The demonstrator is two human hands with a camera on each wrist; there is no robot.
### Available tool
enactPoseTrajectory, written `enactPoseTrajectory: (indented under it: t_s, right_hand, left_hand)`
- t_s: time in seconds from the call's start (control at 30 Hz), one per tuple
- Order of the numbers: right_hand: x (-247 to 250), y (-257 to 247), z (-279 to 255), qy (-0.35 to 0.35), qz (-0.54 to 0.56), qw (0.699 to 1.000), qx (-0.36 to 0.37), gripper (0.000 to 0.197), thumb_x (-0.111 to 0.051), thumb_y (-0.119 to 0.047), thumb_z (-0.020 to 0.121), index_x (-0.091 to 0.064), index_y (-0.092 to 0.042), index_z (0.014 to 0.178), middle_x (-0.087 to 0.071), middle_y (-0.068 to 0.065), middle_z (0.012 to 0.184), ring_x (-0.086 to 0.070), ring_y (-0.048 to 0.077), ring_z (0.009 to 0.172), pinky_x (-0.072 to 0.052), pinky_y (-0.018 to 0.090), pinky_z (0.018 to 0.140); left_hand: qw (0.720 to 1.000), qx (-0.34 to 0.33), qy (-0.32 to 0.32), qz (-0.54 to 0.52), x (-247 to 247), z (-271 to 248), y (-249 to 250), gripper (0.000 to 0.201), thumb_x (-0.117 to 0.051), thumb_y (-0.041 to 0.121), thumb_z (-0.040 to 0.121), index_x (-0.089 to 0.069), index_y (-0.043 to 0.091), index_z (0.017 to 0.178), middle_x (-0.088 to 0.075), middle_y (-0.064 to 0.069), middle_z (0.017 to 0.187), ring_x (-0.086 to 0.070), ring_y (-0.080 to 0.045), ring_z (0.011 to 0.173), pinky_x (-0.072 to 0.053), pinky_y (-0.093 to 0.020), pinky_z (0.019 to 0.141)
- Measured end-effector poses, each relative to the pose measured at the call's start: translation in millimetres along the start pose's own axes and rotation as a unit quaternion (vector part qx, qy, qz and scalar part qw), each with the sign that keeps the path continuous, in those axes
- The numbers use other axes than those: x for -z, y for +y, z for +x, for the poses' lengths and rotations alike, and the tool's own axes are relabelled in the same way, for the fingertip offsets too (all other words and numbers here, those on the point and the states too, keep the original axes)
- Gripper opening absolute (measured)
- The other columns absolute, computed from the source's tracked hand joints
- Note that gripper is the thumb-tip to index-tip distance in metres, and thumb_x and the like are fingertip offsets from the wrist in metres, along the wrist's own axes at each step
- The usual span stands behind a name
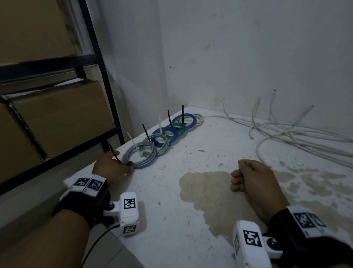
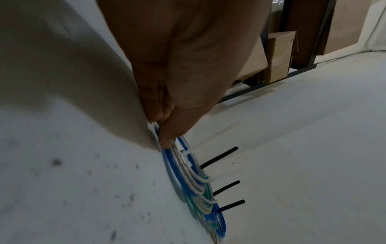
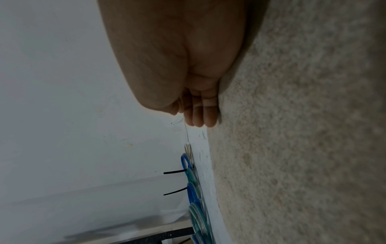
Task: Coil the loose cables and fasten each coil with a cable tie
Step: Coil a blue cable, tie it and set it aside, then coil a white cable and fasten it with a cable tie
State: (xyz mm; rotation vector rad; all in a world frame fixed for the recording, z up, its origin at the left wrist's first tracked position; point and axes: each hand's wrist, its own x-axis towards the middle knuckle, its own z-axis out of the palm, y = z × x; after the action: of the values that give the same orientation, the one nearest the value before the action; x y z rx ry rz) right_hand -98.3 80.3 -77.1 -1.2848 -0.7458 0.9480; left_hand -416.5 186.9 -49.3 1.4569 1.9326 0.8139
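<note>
A row of several tied cable coils lies on the white table (image 1: 178,218), running from the near left toward the back corner. The nearest, a grey and blue coil (image 1: 140,155), carries a black cable tie (image 1: 115,154) at its near edge. My left hand (image 1: 110,167) pinches this coil at the tie; the left wrist view shows the fingertips (image 2: 167,140) closed on the coil's strands (image 2: 177,165). My right hand (image 1: 250,175) rests on the table, fingers curled, holding nothing. Loose white cables (image 1: 298,132) sprawl at the back right.
A black metal shelf frame (image 1: 103,76) with cardboard boxes (image 1: 64,117) stands left of the table. White walls close the corner behind. A yellowish stain (image 1: 207,192) marks the table beside my right hand. The table's left edge drops off near my left forearm.
</note>
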Motion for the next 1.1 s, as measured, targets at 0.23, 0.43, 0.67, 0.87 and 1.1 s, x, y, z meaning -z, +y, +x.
enactPoseTrajectory:
  t_s: [0.23,0.43,0.67,0.87,1.1]
  right_hand:
    - [2,-5,-4,0.007,0.025,1.0,-0.014,0.023,-0.044,-0.01,0.099,-0.053,0.002,0.116,-0.053,0.015,0.071,-0.05,0.02,0.055,-0.047,0.03,0.047]
    - [12,-22,-14,0.01,0.03,0.999,-0.03,0.017,-0.044,-0.011,0.099,-0.056,-0.002,0.106,-0.056,0.014,0.075,-0.052,0.021,0.057,-0.048,0.034,0.054]
    - [96,-63,-32,0.03,-0.151,0.988,0.022,0.016,-0.051,-0.019,0.095,-0.065,-0.012,0.09,-0.067,0.008,0.079,-0.058,0.02,0.064,-0.049,0.033,0.058]
    - [204,-87,-52,0.091,-0.403,0.909,0.06,0.018,-0.052,-0.026,0.093,-0.065,-0.017,0.084,-0.066,-0.003,0.086,-0.06,0.014,0.078,-0.042,0.022,0.061]
    - [288,-102,-42,0.117,-0.576,0.809,0.003,0.034,-0.054,-0.021,0.092,-0.06,0.0,0.065,-0.064,0.016,0.075,-0.062,0.026,0.073,-0.032,0.026,0.055]
  left_hand:
    - [0.99,0.004,0.041,-0.135,9,-29,1,0.107,-0.088,0.024,0.065,-0.021,0.011,0.148,-0.046,-0.016,0.137,-0.05,-0.032,0.118,-0.044,-0.042,0.097]
    - [0.934,-0.107,0.237,-0.246,-2,-78,40,0.021,-0.07,0.018,0.083,-0.054,0.013,0.095,-0.053,-0.001,0.08,-0.052,-0.024,0.08,-0.042,-0.034,0.075]
    - [0.899,-0.096,-0.05,-0.425,-114,-146,131,0.017,-0.059,0.013,0.09,-0.054,0.016,0.074,-0.049,-0.002,0.067,-0.043,-0.015,0.063,-0.037,-0.028,0.062]
    - [0.79,0.079,-0.343,-0.503,-231,-204,194,0.026,-0.058,0.018,0.092,-0.05,0.017,0.068,-0.047,0.003,0.059,-0.047,-0.01,0.05,-0.038,-0.026,0.055]
    - [0.751,0.113,-0.384,-0.525,-280,-228,204,0.014,-0.055,0.007,0.093,-0.057,0.006,0.079,-0.058,-0.006,0.069,-0.055,-0.017,0.065,-0.048,-0.029,0.066]
